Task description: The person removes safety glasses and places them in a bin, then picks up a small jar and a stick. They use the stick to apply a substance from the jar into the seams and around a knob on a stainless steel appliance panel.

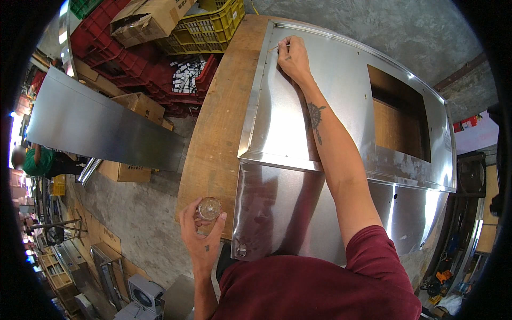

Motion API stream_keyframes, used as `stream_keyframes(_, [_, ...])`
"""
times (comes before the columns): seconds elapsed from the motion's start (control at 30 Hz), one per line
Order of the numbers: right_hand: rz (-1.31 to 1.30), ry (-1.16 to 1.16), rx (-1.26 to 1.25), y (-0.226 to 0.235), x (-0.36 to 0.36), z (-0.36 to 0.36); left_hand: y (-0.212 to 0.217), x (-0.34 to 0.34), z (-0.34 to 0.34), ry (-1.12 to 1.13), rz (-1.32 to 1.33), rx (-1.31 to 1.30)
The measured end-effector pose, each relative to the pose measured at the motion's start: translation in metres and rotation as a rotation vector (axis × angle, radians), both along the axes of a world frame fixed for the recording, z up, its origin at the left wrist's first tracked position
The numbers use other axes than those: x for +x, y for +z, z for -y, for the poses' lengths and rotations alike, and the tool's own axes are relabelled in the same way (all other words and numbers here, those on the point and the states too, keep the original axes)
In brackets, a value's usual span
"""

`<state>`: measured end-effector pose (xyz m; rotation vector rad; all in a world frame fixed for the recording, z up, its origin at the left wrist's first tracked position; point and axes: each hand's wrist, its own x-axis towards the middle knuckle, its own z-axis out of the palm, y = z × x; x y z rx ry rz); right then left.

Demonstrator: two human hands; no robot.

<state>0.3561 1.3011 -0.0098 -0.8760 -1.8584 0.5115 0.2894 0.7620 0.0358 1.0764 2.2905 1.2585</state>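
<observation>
A large box of shiny sheet metal point(341, 64) lies on a wooden table point(213, 128), with a rectangular opening point(397, 125) in its upper panel. My right hand point(293, 56) reaches to the far left corner of that panel, its fingers pinched on a thin light-coloured stick point(274, 48) whose tip points at the raised rim. Small dots run along this left rim. Close to the table's near left edge, my left hand point(201, 226) is wrapped round a small clear glass jar point(209, 208). What the jar contains is hard to make out.
Left of the table hangs a curved metal sheet point(101, 120). Red crates point(112, 64), a yellow crate point(210, 29) and cardboard boxes point(141, 109) are stacked behind it. A person in green point(40, 160) is at the far left. A concrete wall point(405, 32) rises behind the metal box.
</observation>
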Motion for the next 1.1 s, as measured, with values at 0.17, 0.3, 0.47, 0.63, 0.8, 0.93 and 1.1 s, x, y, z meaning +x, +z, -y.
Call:
stream_keyframes(0.17, [-0.005,-0.003,-0.041,0.004,-0.001,0.004,0.0,0.001,0.0,0.012,0.003,-0.008])
stream_keyframes(0.3, [-0.026,-0.001,-0.018,0.0,0.001,0.0,0.001,0.001,-0.001,0.006,-0.017,-0.008])
stream_keyframes(0.47, [0.005,-0.009,0.003,0.0,0.001,0.0,-0.001,0.0,0.0,0.006,-0.022,-0.011])
stream_keyframes(0.63, [-0.02,-0.009,0.002,-0.001,0.0,0.0,-0.003,0.0,0.0,0.002,-0.009,0.013])
stream_keyframes(0.8, [-0.04,-0.011,0.0,-0.003,-0.001,-0.002,-0.002,0.0,0.002,0.003,0.0,0.001])
stream_keyframes(0.93, [-0.127,-0.028,-0.11,-0.007,-0.001,-0.011,-0.001,0.0,0.001,-0.002,0.012,0.01])
stream_keyframes(1.1, [-0.137,-0.05,-0.013,-0.01,-0.004,-0.018,0.003,0.001,0.002,-0.008,-0.002,-0.004])
